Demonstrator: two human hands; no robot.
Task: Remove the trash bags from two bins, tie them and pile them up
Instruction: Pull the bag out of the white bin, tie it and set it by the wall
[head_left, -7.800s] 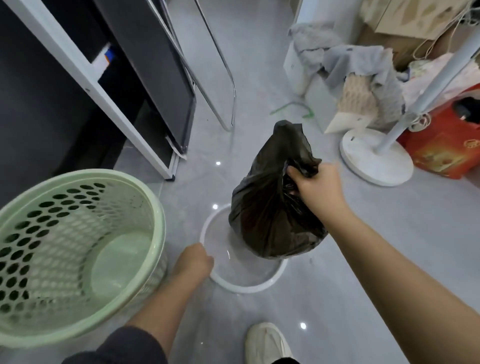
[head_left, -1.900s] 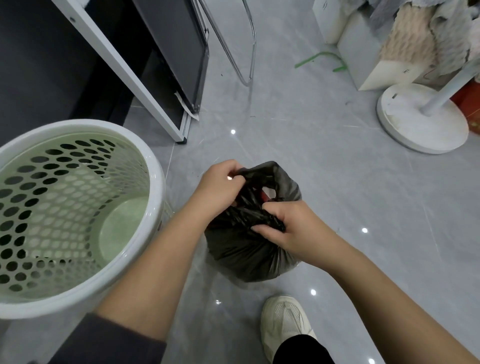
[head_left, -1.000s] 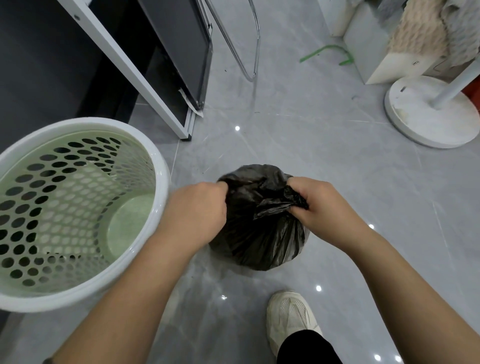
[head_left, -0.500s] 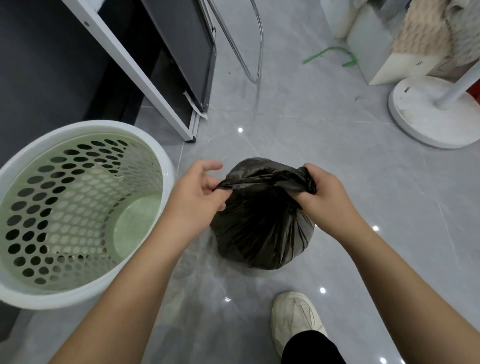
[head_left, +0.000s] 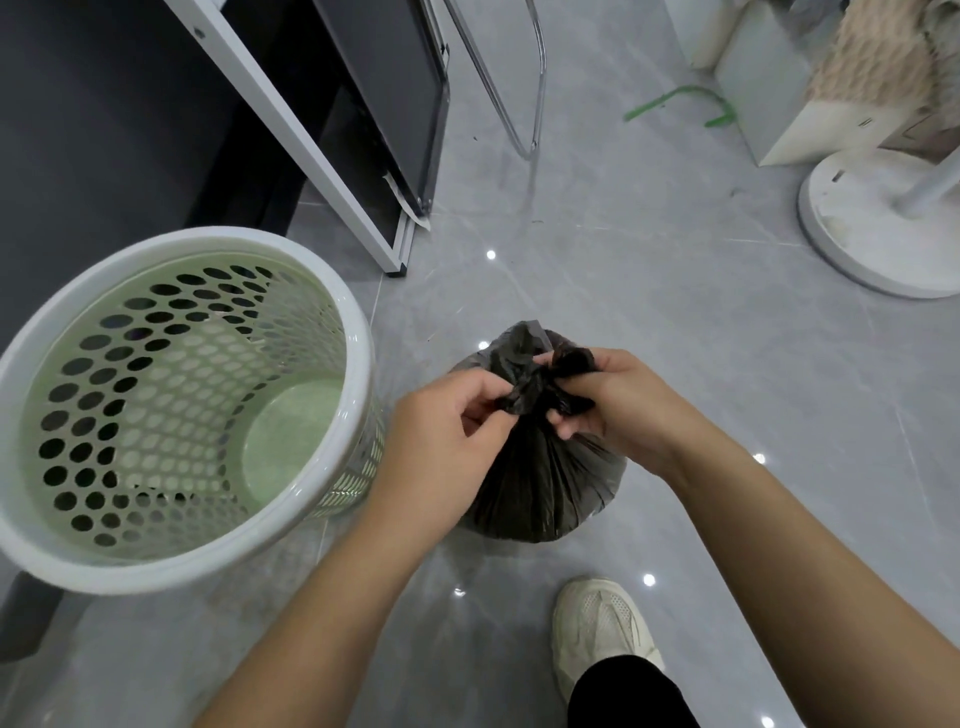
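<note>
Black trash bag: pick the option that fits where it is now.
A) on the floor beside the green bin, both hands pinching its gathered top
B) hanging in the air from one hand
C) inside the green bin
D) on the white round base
A: the black trash bag sits on the floor beside the green bin, with the left hand and the right hand pinching its twisted top.

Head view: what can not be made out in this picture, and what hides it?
- Knot of the black trash bag: the left hand and right hand pinch and cover it; finished or not, cannot tell.
- Bag contents: hidden by opaque plastic.
- Green bin: left rim cut off by the frame edge.
- White stand: pole cut off at the right edge.
</note>
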